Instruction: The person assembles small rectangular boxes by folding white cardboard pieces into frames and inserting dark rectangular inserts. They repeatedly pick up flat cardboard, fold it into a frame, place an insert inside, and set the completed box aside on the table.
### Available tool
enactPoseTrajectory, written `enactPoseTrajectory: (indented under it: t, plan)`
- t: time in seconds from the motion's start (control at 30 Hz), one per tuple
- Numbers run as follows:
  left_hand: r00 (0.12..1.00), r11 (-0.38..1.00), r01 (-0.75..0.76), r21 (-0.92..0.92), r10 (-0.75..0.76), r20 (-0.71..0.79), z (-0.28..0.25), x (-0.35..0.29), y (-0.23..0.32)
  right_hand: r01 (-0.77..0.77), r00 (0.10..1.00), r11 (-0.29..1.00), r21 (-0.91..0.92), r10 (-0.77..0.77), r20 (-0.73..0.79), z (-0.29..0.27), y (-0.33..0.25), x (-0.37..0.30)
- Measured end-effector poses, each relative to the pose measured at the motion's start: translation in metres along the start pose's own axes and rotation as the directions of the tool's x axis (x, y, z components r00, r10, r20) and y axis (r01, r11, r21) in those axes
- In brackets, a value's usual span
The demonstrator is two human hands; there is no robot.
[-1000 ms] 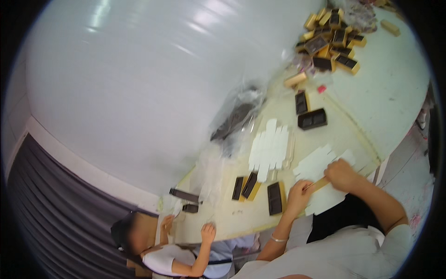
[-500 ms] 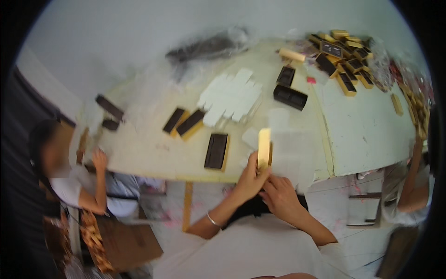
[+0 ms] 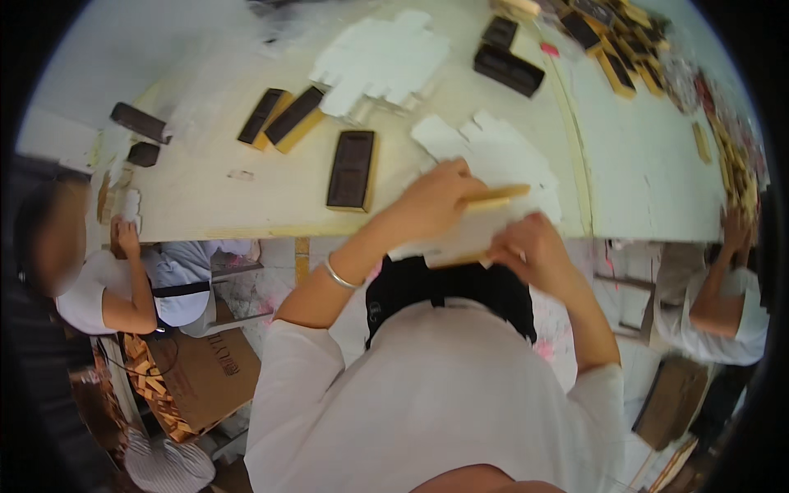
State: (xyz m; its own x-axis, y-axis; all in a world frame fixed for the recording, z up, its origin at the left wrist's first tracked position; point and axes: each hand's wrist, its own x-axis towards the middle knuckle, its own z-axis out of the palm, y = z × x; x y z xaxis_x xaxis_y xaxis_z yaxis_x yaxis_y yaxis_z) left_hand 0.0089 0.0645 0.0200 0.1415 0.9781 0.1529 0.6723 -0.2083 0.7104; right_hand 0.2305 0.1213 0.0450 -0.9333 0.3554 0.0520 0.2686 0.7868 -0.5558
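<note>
My left hand (image 3: 440, 197) is closed on a gold-edged card piece (image 3: 503, 197), its fingers curled over the near end. On its wrist is a silver bracelet (image 3: 341, 274). My right hand (image 3: 538, 251) is somewhat blurred and pinches the lower gold edge of what looks like the same piece. Pale card shows between the two hands, over the table's front edge. Just beyond them lies a pile of white cut-out card blanks (image 3: 501, 152). To the left of my left hand stands a dark brown and gold box (image 3: 352, 171).
A second pile of white blanks (image 3: 378, 62) lies farther back, beside two brown and gold boxes (image 3: 292, 122). Dark trays (image 3: 508, 70) sit at the back right, near a heap of gold boxes (image 3: 612, 41). Co-workers sit left (image 3: 123, 287) and right (image 3: 731, 304).
The upright gold piece in my hands has tipped over to lie sideways. My hands have moved apart, the left upward, and the view has shifted down.
</note>
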Motion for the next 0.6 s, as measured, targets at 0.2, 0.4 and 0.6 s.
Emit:
enactPoseTrajectory:
  t: [0.2, 0.4, 0.6]
  plan:
    - [0.990, 0.992, 0.126, -0.006, -0.125, 0.067, -0.011, 0.007, -0.003, 0.106, 0.936, 0.982, -0.154, -0.151, -0.316, 0.019, 0.001, 0.012]
    - [0.992, 0.993, 0.117, -0.005, -0.117, 0.044, -0.008, 0.007, -0.006, 0.267, 0.888, 0.902, -0.338, -0.367, -0.278, 0.038, -0.001, -0.002]
    - [0.993, 0.995, 0.103, 0.005, -0.104, 0.050, -0.010, 0.008, -0.008, 0.195, 0.963, 0.955, -0.224, -0.230, -0.142, 0.028, -0.002, 0.015]
